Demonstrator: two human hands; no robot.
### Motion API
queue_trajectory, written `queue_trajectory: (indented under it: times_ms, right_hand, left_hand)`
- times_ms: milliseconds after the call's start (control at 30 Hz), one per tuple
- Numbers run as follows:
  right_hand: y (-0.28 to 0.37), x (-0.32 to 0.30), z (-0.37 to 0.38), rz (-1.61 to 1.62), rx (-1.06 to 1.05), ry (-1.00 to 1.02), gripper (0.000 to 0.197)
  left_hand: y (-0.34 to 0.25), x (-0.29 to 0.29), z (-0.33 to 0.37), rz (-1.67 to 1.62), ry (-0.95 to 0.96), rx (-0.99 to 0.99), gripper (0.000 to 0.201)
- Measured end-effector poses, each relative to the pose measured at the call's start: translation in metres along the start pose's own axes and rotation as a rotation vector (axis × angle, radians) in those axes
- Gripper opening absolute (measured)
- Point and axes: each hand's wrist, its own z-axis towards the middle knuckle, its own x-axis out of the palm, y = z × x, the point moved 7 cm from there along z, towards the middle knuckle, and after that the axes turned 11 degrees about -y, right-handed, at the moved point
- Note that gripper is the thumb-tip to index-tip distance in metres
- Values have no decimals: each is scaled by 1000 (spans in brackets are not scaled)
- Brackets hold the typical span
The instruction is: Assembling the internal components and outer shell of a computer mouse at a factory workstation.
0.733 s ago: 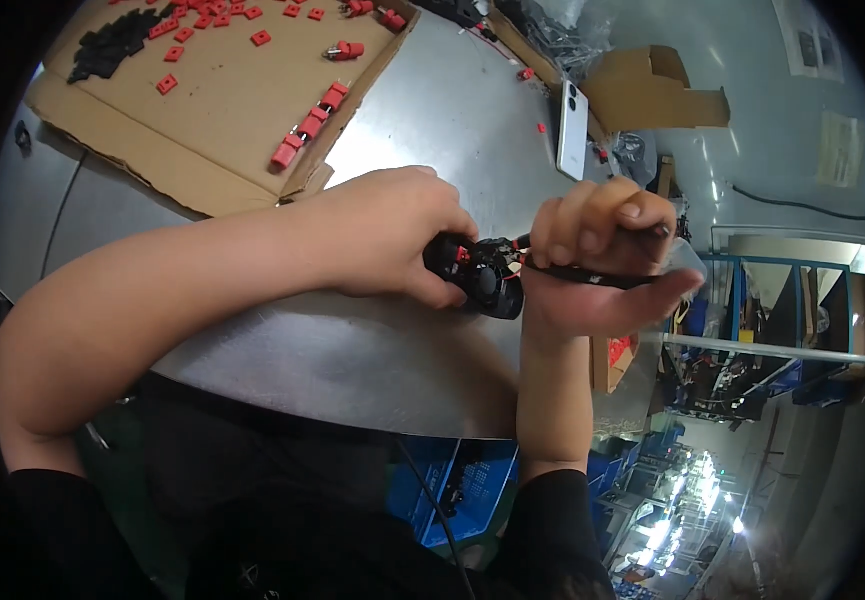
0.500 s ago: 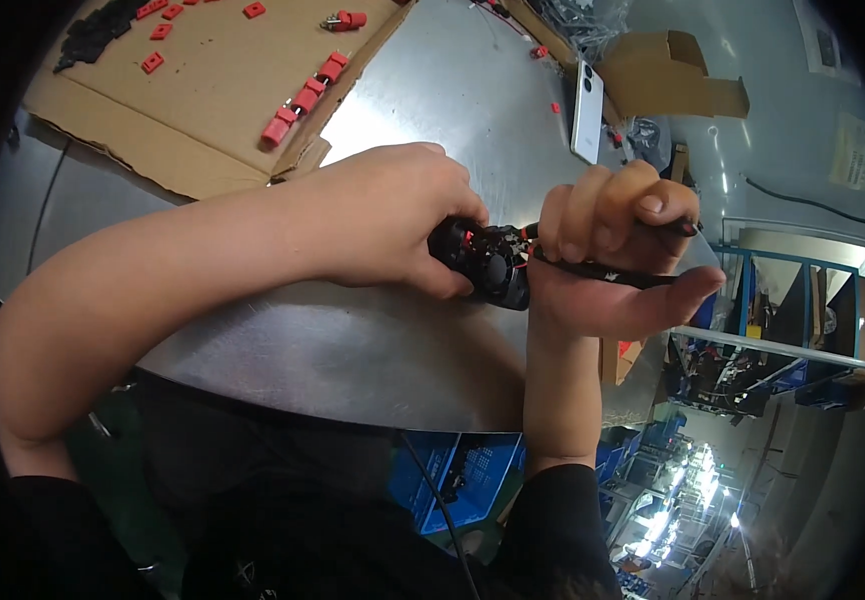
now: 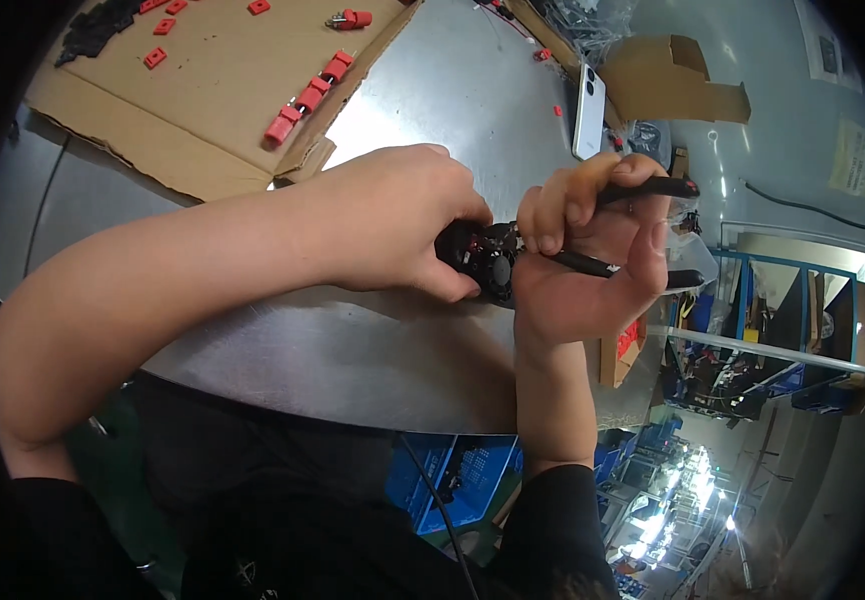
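My left hand [image 3: 428,205] is closed around a small black device [image 3: 483,262] with rounded housings, a round disc and exposed fine wires, holding it just above the metal table. Close on its right, my right hand [image 3: 578,300] turns its palm up and grips hand pliers with two black handles [image 3: 668,188]. The handles stand apart, one under the curled fingers and the other along the palm and thumb. Their jaws point at the wired side of the device; fingers partly hide them, so I cannot tell whether they touch it.
At the far left, a cardboard tray [image 3: 203,110] holds red blocks, red cylindrical parts [image 3: 313,95] and black pieces. A white phone [image 3: 590,115] leans near the back right, beside a cardboard box [image 3: 643,80]. Blue crates [image 3: 488,480] stand below the table's front edge. Shelving [image 3: 803,300] is at the right.
My right hand has opened its grip somewhat, and the pliers' handles have spread and show more clearly. The device and my left hand have hardly moved.
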Motion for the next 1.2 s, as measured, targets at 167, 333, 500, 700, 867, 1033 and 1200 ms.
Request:
queue_trajectory:
  times_ms: [167, 333, 500, 700, 867, 1033, 1200]
  right_hand:
    - [-3, -2, -3, -86, -17, -75, 42]
    - [1, 1, -7, -121, -130, -82, 45]
    - [0, 4, -9, -164, -120, -89, 46]
    - [-2, 10, -13, -193, -120, -117, 41]
    - [-3, 3, -11, -179, -88, -197, 38]
    - [-7, -1, -8, 98, 91, 83, 35]
    - [-9, -3, 2, 124, 152, 259, 33]
  left_hand:
    - [1, 2, 0, 4, -12, 15, 37]
    - [1, 2, -1, 12, -32, 22, 37]
    - [0, 1, -1, 7, -1, -20, 36]
    - [-1, 0, -2, 16, 8, -9, 38]
    - [-1, 2, -3, 44, -37, 16, 35]
    - [-3, 2, -3, 89, -58, 76, 33]
    - [0, 7, 1, 75, 35, 162, 34]
